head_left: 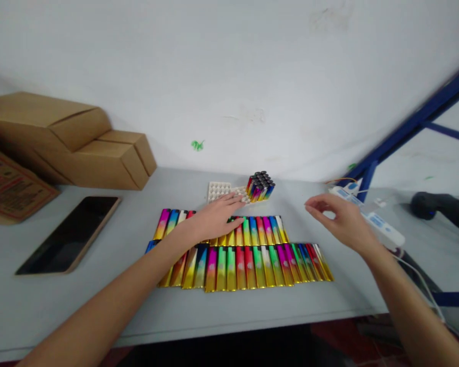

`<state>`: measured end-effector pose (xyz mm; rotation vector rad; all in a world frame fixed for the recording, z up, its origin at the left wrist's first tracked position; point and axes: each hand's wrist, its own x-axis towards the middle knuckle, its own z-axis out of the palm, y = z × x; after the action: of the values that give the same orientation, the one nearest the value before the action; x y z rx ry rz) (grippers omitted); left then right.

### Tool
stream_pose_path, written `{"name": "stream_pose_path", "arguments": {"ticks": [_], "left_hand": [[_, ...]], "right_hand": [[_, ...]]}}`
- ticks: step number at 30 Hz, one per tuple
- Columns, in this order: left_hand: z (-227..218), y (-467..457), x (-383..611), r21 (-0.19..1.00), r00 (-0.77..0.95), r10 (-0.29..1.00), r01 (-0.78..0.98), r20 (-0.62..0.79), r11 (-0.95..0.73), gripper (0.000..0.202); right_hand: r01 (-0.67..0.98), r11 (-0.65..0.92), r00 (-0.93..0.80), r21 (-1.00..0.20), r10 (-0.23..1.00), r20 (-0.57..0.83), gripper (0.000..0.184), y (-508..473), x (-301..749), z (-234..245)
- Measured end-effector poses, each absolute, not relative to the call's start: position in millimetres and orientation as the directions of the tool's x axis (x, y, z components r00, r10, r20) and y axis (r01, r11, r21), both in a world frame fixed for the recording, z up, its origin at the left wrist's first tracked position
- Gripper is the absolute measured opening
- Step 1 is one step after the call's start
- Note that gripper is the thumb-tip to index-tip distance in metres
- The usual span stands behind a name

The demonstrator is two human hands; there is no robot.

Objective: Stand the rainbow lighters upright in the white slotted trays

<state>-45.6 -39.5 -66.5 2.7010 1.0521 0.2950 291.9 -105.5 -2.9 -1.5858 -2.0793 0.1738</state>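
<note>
My left hand (219, 215) reaches over the back row of shiny multicoloured lighters (258, 230), its fingers stretched out. Its fingertips are at a white tray with small holes (219, 189); whether they press on it I cannot tell. At the tray's right end a tight block of lighters (260, 186) stands upright, dark tops up. A front row of lighters (248, 267) lies flat, side by side. My right hand (338, 219) hovers right of the rows, thumb and forefinger tips together in a pinch, with nothing visible between them.
Cardboard boxes (107, 158) stand at the back left, with a dark phone or tablet (71, 234) lying before them. A white power strip (382, 229) with cables lies at the right, near a black device (436, 206) and a blue metal frame (405, 122). A white wall is behind.
</note>
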Motion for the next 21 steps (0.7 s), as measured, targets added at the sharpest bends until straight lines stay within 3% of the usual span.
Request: {"name": "stream_pose_path", "arguments": {"ticks": [3,8,18,21], "left_hand": [[-64.6,-39.0,-44.7,0.286,0.721,0.689,0.646,0.076,-0.708,0.061],[-64.9,-37.3,-43.2,0.295,0.717,0.694,0.651,0.065,-0.700,0.063],[-61.1,-38.5,-43.2,0.292,0.715,0.696,0.654,0.063,-0.698,0.063],[-61.4,-39.3,-43.5,0.294,0.713,0.699,0.656,0.060,-0.695,0.063]], "right_hand": [[0.876,0.178,-0.089,-0.447,0.973,0.213,0.028,-143.7,312.4,-26.8],[0.885,0.032,0.043,-0.465,0.988,0.148,0.034,-184.2,321.5,-57.7],[0.877,-0.061,0.126,-0.477,0.986,0.105,0.033,-180.3,312.8,-61.1],[0.798,-0.052,0.161,-0.600,0.978,0.130,0.035,-173.8,308.8,-50.4]]}}
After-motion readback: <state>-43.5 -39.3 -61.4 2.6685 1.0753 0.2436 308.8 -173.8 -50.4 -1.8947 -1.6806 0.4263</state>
